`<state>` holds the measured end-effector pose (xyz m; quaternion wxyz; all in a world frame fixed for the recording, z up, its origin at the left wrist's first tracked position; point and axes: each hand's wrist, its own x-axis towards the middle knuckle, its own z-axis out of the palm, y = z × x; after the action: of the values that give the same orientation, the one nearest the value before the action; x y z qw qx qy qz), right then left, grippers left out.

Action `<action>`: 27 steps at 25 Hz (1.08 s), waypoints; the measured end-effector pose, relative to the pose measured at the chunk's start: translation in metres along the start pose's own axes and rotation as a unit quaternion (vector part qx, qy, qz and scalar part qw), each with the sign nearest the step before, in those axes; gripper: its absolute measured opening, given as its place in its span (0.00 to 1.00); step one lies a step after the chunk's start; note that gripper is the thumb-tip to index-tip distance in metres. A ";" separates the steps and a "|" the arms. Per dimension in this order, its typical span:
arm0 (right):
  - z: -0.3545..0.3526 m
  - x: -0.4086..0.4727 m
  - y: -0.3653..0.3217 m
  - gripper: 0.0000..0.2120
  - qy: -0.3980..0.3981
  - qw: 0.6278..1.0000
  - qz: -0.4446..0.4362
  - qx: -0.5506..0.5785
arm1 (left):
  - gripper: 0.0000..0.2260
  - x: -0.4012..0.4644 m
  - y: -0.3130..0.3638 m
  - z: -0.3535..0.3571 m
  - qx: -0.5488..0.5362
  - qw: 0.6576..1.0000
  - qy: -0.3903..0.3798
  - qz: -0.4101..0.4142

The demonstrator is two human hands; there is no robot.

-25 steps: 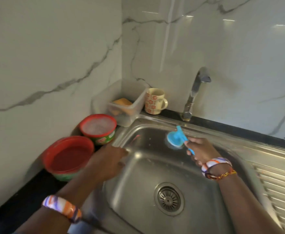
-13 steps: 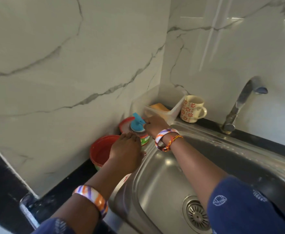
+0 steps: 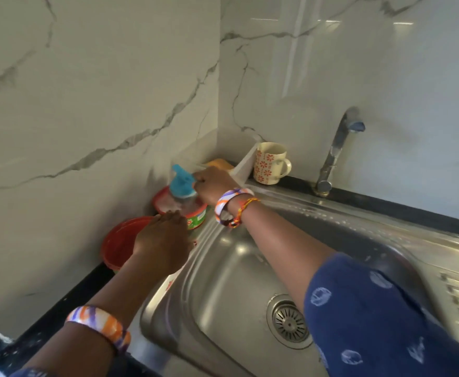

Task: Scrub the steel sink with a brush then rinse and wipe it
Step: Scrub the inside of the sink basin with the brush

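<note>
Right hand [image 3: 214, 184] grips the blue brush [image 3: 181, 185] by its handle, bristle head down in the soap tub [image 3: 193, 210] — white paste inside, red rim, green label. Left hand [image 3: 161, 242] lies just below the tub, fingers straight and together, tips at the tub's near rim; it holds nothing. Under that hand's left side, a red bowl [image 3: 119, 244] on the black table [image 3: 68, 297]. Just beyond the right hand, a clear box [image 3: 240, 165] with something orange in it; right of the box, a flowered mug [image 3: 270, 163], then the tap [image 3: 337, 148] further right. Sink [image 3: 222, 281] sits below and right of both hands, the right forearm crossing over its basin; drain [image 3: 289, 321] near the blue sleeve [image 3: 372, 322] — a striped bangle [image 3: 229, 204] on each wrist
</note>
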<state>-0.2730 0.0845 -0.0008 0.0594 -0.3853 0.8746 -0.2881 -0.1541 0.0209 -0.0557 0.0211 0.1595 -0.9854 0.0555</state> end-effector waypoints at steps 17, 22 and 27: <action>-0.185 -0.288 0.149 0.15 -0.077 0.924 0.371 0.050 | 0.16 -0.060 0.186 -0.010 -0.060 0.875 -0.230 0.422; -0.162 -0.320 0.140 0.16 -0.225 0.913 0.334 0.059 | 0.17 -0.095 0.214 0.002 -0.119 0.877 -0.250 0.393; -0.148 -0.297 0.172 0.14 -0.241 0.890 0.225 -0.315 | 0.17 -0.117 0.206 0.019 -0.175 0.903 -0.266 0.288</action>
<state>-0.2248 0.4552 -0.0079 0.2071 -0.2346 0.9415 0.1254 -0.1093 0.2496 -0.1031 -0.2315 -0.1288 -0.9512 -0.1585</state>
